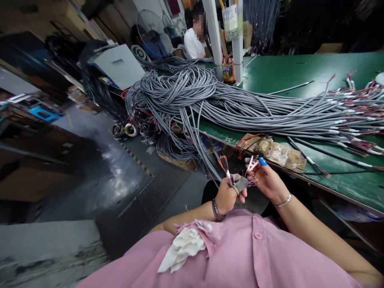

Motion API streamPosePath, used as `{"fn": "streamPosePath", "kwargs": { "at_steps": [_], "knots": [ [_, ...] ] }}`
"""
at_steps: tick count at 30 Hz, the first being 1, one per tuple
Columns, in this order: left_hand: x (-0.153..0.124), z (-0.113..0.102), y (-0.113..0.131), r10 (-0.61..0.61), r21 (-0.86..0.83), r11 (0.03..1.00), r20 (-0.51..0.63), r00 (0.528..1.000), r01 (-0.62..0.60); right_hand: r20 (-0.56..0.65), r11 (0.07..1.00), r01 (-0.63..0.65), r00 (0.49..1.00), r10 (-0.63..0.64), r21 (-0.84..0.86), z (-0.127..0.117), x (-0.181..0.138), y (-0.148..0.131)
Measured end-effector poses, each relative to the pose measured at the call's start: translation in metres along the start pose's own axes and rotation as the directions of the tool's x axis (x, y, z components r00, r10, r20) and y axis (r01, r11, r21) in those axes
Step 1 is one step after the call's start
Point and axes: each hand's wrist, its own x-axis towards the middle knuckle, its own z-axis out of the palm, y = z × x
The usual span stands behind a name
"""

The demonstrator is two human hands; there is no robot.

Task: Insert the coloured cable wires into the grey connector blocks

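My left hand (228,196) is closed around the end of a grey cable (215,174), in front of my shirt. Coloured wires (222,163) fan out above its white collar, and more thin wires (253,182) poke out between the two hands. A grey cover (241,185) wraps the left thumb. Close by on the right, my right hand (268,182) is closed in a pinch, a blue cover (263,161) on its thumb tip. Slim pale pink pieces (251,164) show at its fingertips; I cannot make out what they are.
A thick bundle of grey cables (258,112) lies along the green table (300,72), stripped ends at right. A taped cardboard piece (277,152) sits at the near edge. Beyond are a white post (213,36), a fan (153,34) and a seated person (193,42).
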Motion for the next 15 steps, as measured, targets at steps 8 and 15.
{"fn": "streamPosePath", "kwargs": {
  "at_steps": [8, 15],
  "knots": [
    [0.008, 0.005, 0.004, 0.035, -0.055, 0.998, -0.083, 0.996, -0.039, -0.017, 0.992, 0.12, 0.993, -0.121, -0.039, -0.002, 0.006, 0.004],
    [0.015, 0.009, 0.001, 0.006, -0.061, 0.998, -0.123, 0.992, -0.014, 0.039, 0.992, 0.042, 0.999, -0.038, -0.119, 0.004, 0.013, 0.009]
  ]
}}
